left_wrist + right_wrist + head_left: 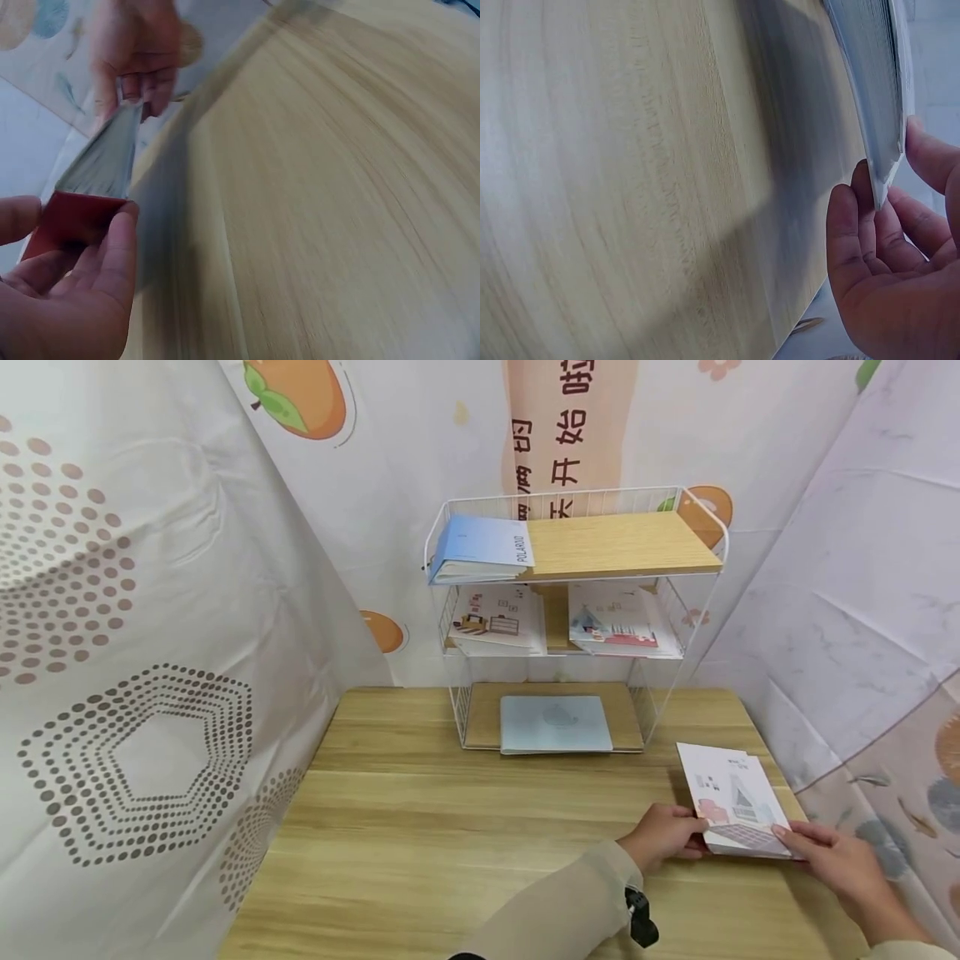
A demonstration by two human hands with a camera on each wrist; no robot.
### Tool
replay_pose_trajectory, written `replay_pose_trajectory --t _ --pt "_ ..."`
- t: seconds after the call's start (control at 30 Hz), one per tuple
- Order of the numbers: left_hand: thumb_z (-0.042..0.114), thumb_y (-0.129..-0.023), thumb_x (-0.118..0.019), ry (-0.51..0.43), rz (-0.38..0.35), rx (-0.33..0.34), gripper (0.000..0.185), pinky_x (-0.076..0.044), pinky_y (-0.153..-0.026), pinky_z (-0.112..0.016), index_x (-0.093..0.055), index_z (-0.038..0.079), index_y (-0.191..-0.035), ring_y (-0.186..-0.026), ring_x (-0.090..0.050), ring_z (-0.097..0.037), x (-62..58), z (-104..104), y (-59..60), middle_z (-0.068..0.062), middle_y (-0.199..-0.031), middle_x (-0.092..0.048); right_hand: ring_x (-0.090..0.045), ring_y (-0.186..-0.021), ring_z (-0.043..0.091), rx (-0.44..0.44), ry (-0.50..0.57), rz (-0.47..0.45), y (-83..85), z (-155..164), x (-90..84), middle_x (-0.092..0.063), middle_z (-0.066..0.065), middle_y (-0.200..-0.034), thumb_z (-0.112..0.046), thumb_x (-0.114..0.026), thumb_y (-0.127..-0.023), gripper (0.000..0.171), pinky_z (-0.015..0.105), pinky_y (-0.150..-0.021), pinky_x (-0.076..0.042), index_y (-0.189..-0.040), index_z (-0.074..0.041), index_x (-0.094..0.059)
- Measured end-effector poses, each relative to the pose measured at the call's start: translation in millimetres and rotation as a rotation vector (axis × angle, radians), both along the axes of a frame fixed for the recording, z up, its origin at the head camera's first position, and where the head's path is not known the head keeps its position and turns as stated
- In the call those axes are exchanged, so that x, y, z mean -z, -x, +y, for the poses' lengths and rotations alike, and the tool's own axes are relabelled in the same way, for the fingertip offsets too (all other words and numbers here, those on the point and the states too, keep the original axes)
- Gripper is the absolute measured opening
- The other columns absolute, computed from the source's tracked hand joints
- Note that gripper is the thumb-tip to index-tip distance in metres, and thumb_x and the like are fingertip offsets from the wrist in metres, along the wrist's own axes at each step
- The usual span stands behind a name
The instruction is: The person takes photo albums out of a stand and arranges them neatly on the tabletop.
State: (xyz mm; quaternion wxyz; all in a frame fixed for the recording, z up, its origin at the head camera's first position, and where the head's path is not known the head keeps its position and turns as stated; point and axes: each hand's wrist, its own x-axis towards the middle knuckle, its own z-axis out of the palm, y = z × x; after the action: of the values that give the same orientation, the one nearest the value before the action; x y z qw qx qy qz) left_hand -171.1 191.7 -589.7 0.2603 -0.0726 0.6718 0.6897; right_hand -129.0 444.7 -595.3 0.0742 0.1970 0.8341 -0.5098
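Both hands on one book [738, 802], an illustrated softcover, at the near right corner of the wooden table [450, 810], right of and nearer than the white wire shelf rack [573, 610]. Left hand [663, 837] pinches the book's near left corner, thumb on the cover and fingers under; the left wrist view shows a red patch of the cover [75, 219] between thumb and fingers. Right hand [836, 856] pinches the near right corner, thumb on top, fingers [847, 247] curled beneath the page edges [874, 82]. The near edge looks lifted off the table, with shadow under it in both wrist views; the far edge seems low, but whether it touches the wood cannot be told. Judgement on handling: thin, light, fairly flexible, so it may sag or fan open if carried by one corner. The cover looks glossy and could slip in a light pinch. A hold along the spine, or the two-corner hold as now, should keep the pages together. It is not fragile, though corners may crease. On the rack: a blue-and-white album [480, 550] at the left end of the top wooden tier, two illustrated books [498, 620] [622, 622] on the middle tier, and a pale blue-grey book [555, 724] flat on the bottom tier. Patterned cloth [135, 652] hangs behind the rack and to either side.
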Motion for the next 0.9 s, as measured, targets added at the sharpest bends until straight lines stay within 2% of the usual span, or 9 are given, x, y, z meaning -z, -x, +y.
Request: replay_pose_trajectory --t 0.17,0.27,0.4,0.57,0.77,0.9 --pt "0.009 -0.094 -0.074 -0.020 -0.015 -0.027 0.005 -0.065 -0.077 -0.047 -0.073 0.004 -0.093 -0.074 -0.072 -0.026 0.5 2.8 0.5 -0.009 -0.078 -0.070 -0.060 -0.081 -0.012 0.008 0.020 -0.012 2.6 2.3 4.2 -0.066 -0.024 -0.093 -0.043 -0.074 -0.096 0.067 0.025 -0.073 -0.062 -0.131 0.013 -0.062" --pt "0.006 -0.094 -0.074 -0.033 -0.030 -0.044 0.003 -0.064 -0.077 -0.049 -0.073 0.003 -0.094 -0.077 -0.074 -0.029 3.4 3.8 0.3 -0.010 -0.079 -0.071 -0.060 -0.081 -0.011 0.015 0.035 -0.025 2.9 3.9 7.5 -0.061 -0.030 -0.089 -0.041 -0.075 -0.095 0.066 0.025 -0.073 -0.062 -0.130 0.013 -0.063" --pt "0.002 -0.092 -0.075 -0.055 -0.044 -0.073 0.004 -0.064 -0.077 -0.049 -0.073 0.003 -0.095 -0.080 -0.076 -0.032 9.0 6.1 -1.3 -0.012 -0.081 -0.072 -0.059 -0.079 -0.011 0.032 0.041 -0.058 3.8 7.6 11.5 -0.057 -0.031 -0.089 -0.044 -0.076 -0.094 0.079 0.025 -0.073 -0.062 -0.138 0.018 -0.053" --pt "-0.004 -0.091 -0.072 -0.109 -0.057 -0.092 0.012 -0.063 -0.080 -0.052 -0.073 0.003 -0.100 -0.083 -0.076 -0.035 15.2 9.3 -1.4 -0.013 -0.084 -0.073 -0.058 -0.078 -0.012 0.029 0.021 -0.081 6.2 10.2 14.5 -0.063 -0.021 -0.093 -0.043 -0.074 -0.096 0.081 0.025 -0.073 -0.062 -0.140 0.020 -0.048" --pt "-0.010 -0.089 -0.070 -0.139 -0.063 -0.093 0.022 -0.062 -0.084 -0.054 -0.072 0.001 -0.108 -0.085 -0.075 -0.036 16.3 12.7 -1.2 -0.015 -0.088 -0.074 -0.059 -0.076 -0.010 0.015 -0.037 -0.100 9.7 13.2 15.2 -0.070 0.002 -0.105 -0.047 -0.072 -0.096 0.084 0.025 -0.071 -0.062 -0.140 0.020 -0.047" --pt "-0.008 -0.089 -0.070 -0.136 -0.086 -0.069 0.020 -0.061 -0.088 -0.056 -0.072 0.002 -0.106 -0.086 -0.074 -0.033 16.0 13.7 -2.2 -0.013 -0.087 -0.074 -0.060 -0.075 -0.008 0.018 -0.057 -0.105 9.5 15.5 19.4 -0.071 0.000 -0.102 -0.045 -0.073 -0.096 0.082 0.025 -0.069 -0.062 -0.139 0.019 -0.049"
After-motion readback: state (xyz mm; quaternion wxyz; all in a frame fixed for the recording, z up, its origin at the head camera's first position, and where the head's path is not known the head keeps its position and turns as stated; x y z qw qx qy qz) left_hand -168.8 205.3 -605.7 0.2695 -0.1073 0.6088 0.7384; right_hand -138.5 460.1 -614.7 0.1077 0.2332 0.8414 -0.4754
